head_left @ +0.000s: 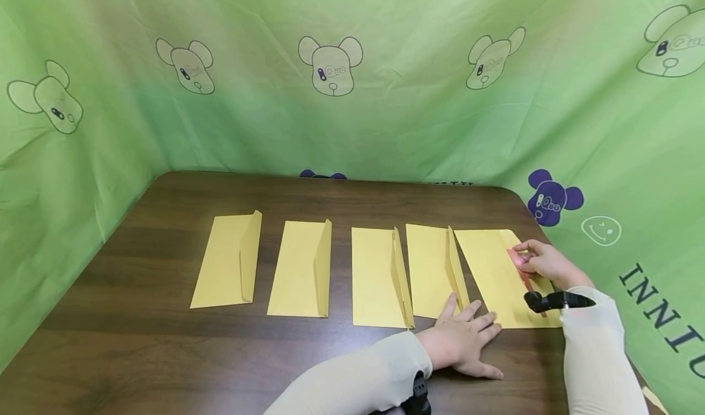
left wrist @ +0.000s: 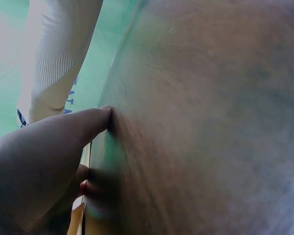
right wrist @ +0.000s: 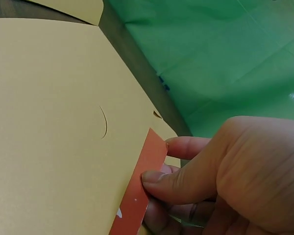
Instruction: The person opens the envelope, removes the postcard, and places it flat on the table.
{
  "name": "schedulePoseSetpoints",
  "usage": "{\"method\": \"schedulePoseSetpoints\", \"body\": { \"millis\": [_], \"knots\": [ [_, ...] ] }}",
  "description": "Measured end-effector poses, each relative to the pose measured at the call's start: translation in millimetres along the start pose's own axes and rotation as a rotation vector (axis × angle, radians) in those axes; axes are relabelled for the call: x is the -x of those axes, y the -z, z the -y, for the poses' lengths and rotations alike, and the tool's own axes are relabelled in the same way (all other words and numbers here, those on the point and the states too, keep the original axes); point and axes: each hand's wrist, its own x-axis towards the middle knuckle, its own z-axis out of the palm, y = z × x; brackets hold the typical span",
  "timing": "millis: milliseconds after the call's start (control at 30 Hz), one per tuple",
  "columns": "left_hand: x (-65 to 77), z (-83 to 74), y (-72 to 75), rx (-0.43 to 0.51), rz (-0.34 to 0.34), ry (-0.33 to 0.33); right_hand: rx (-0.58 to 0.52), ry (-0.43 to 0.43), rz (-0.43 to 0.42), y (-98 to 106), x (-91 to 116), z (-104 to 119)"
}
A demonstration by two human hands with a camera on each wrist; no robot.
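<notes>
At the right end of the table lies a yellow paper envelope (head_left: 487, 268) with its flap spread out to the right. My right hand (head_left: 553, 265) pinches a narrow red paper piece (right wrist: 148, 154) between thumb and fingers, along the envelope's flap side. In the right wrist view the thumb (right wrist: 161, 180) presses on its red face, and small white marks show lower down. My left hand (head_left: 465, 344) has its fingers spread, fingertips over the lower edges of this envelope and the neighbouring yellow envelope (head_left: 426, 271). Its thumb reaches onto the tabletop in the left wrist view.
Three more yellow envelopes (head_left: 226, 259) stand in a row to the left on the brown wooden table (head_left: 138, 347), flaps partly raised along their right sides. A green printed cloth (head_left: 385, 133) hangs behind and at both sides of the table.
</notes>
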Motion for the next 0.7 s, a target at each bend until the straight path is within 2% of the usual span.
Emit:
{"method": "schedulePoseSetpoints", "body": {
  "millis": [367, 700],
  "knots": [
    [-0.2, 1.1, 0.0, -0.009, -0.004, 0.001, -0.021, 0.009, -0.028, -3.5, 0.3, -1.7],
    [-2.0, -0.8, -1.8, -0.021, -0.002, -0.001, -0.066, 0.042, -0.093, -5.9, 5.6, -8.0]
  ]
}}
